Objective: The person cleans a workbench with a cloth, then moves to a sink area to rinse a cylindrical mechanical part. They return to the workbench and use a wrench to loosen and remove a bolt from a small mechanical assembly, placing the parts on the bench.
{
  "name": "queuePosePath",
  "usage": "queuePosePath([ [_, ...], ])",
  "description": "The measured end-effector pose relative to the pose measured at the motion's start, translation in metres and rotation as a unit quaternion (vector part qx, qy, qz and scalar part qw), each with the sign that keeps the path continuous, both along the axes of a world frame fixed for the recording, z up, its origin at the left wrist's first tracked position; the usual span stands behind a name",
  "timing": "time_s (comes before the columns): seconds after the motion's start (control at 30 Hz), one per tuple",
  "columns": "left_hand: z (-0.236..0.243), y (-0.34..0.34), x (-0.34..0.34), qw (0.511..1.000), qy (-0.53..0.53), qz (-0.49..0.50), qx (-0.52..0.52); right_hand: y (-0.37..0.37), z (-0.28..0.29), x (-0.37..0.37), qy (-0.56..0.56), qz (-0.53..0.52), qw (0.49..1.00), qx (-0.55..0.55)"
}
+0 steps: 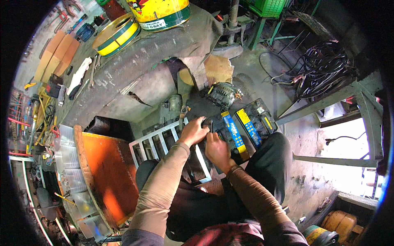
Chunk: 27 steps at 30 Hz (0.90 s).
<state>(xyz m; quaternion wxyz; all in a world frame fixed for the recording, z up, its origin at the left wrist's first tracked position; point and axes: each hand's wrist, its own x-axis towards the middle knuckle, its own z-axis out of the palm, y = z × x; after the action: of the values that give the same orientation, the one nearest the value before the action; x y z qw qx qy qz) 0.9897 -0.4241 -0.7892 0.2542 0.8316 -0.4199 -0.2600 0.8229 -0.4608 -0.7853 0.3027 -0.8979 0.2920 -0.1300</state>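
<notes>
My left hand is closed, fingertips together, beside the near left edge of a black battery with a blue and yellow label. Just to its right, my right hand is curled in a fist-like grip close to the same battery. Something small and dark shows between the hands, but my fingers hide most of it. A second black battery stands alongside to the right. Under my left forearm lies a light metal frame with slats. An alternator sits beyond the batteries, and a grey motor-like part lies left of it.
On the left stand an orange panel and stacked clear plastic containers. A cloth-covered bench holds a yellow and green tin. Tangled black cables lie at far right, near a metal frame.
</notes>
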Motion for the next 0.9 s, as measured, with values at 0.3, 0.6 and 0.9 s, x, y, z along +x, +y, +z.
queuePosePath([
  [0.3,-0.005,0.016,0.012,0.997,0.051,-0.033,-0.044,-0.057,0.041,0.021,-0.103,-0.095,0.986,0.093],
  [0.6,-0.008,0.011,0.004,0.996,-0.059,-0.023,-0.067,-0.133,0.056,0.058,0.026,-0.112,0.967,0.229],
  [0.9,0.000,0.005,0.002,0.998,-0.050,-0.023,-0.038,-0.140,0.045,0.077,0.065,-0.065,0.968,0.235],
])
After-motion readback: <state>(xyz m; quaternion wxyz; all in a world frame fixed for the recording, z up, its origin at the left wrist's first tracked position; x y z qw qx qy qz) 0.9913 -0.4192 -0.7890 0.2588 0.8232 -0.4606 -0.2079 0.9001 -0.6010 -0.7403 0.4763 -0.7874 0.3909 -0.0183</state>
